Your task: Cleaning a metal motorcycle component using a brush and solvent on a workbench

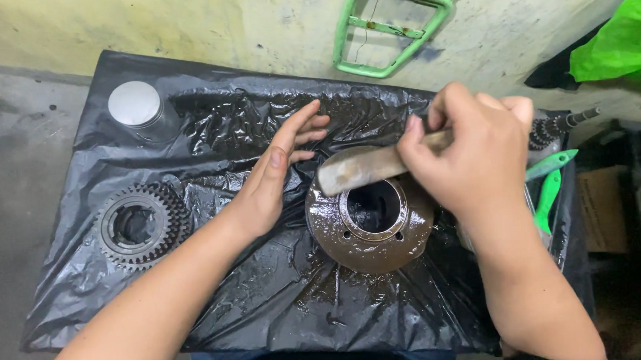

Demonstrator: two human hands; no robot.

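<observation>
Gear: toothed, lying flat on black plastic sheet, far left.
Left hand: fingers spread, flat on the sheet, just beside the oily round metal housing.
Right hand: fingers clamped on brush, its tip over the housing.

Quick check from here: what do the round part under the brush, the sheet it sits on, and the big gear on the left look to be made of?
Round part: metal by the look, dark brown, glossy with a wet oily film. Sheet: thin black plastic, crinkled and shiny. Gear: dull grey metal with cut teeth, likely steel. The right hand holds the brush.
</observation>
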